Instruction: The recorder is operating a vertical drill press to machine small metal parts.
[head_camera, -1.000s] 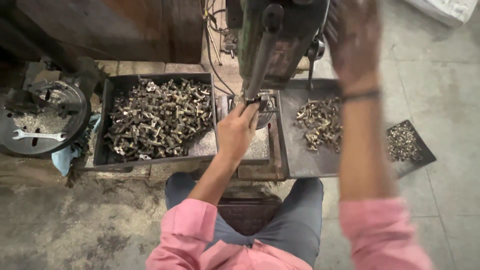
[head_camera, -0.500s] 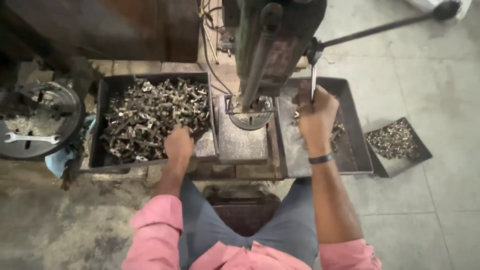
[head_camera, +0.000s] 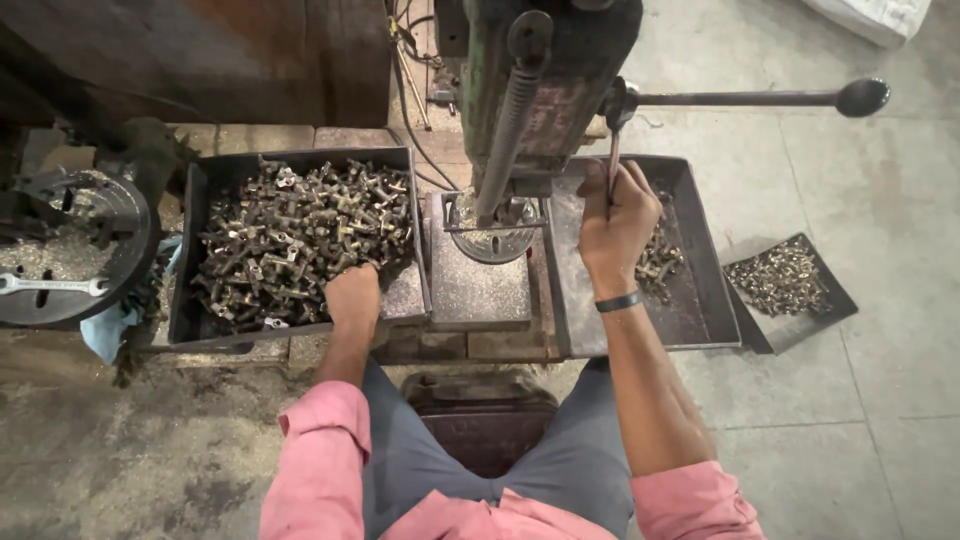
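My left hand (head_camera: 352, 298) reaches into the black left tray (head_camera: 188, 262), its fingers curled among the heaped brass parts (head_camera: 290, 238); whether it holds one is hidden. My right hand (head_camera: 616, 222) is over the right tray (head_camera: 716, 272), closed around a thin metal rod (head_camera: 611, 168) that hangs from the green drill press (head_camera: 545, 80). The press's round work fixture (head_camera: 492, 228) sits between the two trays, with the spindle directly above it.
A long feed lever with a black knob (head_camera: 862, 97) sticks out to the right. A small tray of brass parts (head_camera: 790, 280) lies on the floor at right. A round chuck plate with a spanner (head_camera: 60, 262) sits at left.
My left hand has left the work fixture and gone down into the left tray. My right hand has come off the raised lever and dropped onto the thin rod over the right tray.
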